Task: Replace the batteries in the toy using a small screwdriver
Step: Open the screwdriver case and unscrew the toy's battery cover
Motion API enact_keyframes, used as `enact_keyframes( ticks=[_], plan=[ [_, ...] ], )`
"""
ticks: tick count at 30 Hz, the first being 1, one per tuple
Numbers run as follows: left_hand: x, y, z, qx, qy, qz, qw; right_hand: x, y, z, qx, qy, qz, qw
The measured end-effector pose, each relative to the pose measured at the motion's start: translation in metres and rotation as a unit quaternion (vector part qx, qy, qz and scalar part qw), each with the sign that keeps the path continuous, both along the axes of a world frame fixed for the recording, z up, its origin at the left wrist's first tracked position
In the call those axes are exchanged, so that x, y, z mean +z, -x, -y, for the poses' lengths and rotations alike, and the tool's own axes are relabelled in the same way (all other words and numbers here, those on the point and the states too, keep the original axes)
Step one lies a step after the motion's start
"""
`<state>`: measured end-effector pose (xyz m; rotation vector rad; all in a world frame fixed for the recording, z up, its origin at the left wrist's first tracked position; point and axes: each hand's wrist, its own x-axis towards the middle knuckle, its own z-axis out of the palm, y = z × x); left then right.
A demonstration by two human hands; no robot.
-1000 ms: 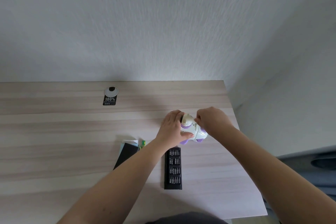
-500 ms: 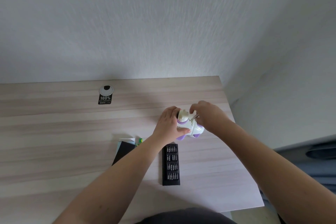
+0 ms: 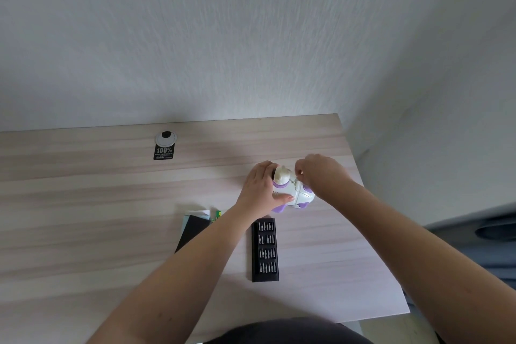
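Hidden for the most part behind the left hand [image 3: 261,190]: the near-left side of the toy [image 3: 291,190], only its white body and purple feet showing. Too small to tell: the screwdriver between the curled fingers of the right hand [image 3: 321,174], no more than a thin pale sliver at the toy's top. Covered by the left forearm: most of the green batteries [image 3: 217,214] and one corner of the black case lid [image 3: 192,233]. Too fine to read: the bits in the bit tray [image 3: 265,250] and the small print under "100%" on the black tag [image 3: 164,152]. Cut off by the bottom edge: both upper arms and a dark garment [image 3: 287,332].
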<state>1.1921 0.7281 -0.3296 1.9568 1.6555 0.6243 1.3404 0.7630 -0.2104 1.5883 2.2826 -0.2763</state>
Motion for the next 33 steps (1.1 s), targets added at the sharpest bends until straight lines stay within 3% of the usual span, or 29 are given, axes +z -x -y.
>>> enact_keyframes(
  ticks=[8, 16, 18, 23, 29, 33],
  plan=[
    [-0.001, 0.0, 0.0, -0.002, -0.006, -0.005, 1.0, -0.006, -0.016, 0.009, 0.032, -0.06, 0.008, 0.998],
    [0.0, 0.0, 0.001, 0.004, -0.001, -0.007, 1.0, -0.012, -0.039, 0.019, -0.097, -0.054, -0.13, 0.985],
    [0.0, 0.0, 0.001, 0.004, -0.001, -0.005, 1.0, -0.018, -0.041, 0.022, -0.148, -0.015, -0.192, 0.97],
    [0.005, -0.001, 0.002, -0.005, 0.005, -0.009, 1.0, -0.03, -0.039, 0.032, -0.264, 0.059, -0.366, 0.89],
    [0.01, -0.001, 0.003, -0.008, 0.004, -0.006, 1.0, -0.046, -0.032, 0.038, -0.324, -0.002, -0.447, 0.834],
    [0.008, -0.001, 0.003, -0.003, 0.009, 0.005, 1.0, -0.053, -0.026, 0.038, -0.312, -0.008, -0.451, 0.836]
  ],
)
